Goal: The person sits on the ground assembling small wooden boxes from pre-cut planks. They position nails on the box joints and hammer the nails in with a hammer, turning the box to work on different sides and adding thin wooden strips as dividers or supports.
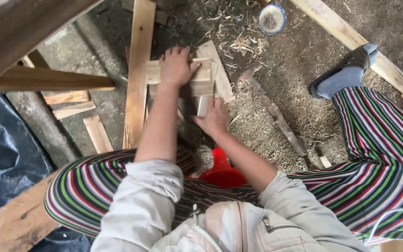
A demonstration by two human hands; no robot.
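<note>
My left hand (176, 65) lies flat, fingers spread, pressing on a stack of short pale wood pieces (202, 74) on the dusty ground. My right hand (213, 119) is just below the stack, its fingers closed around the lower end of a narrow upright wood piece (203, 105). A longer flat board (221, 77) pokes out from under the stack toward the right. My legs in striped trousers bend to either side.
A long plank (136, 74) runs along the left of the stack. A rough dark stick (276, 114) lies to the right. A small blue-rimmed bowl (271, 18) sits at the top among wood shavings. A red stool (220, 170) is under me. More planks lie left and upper right.
</note>
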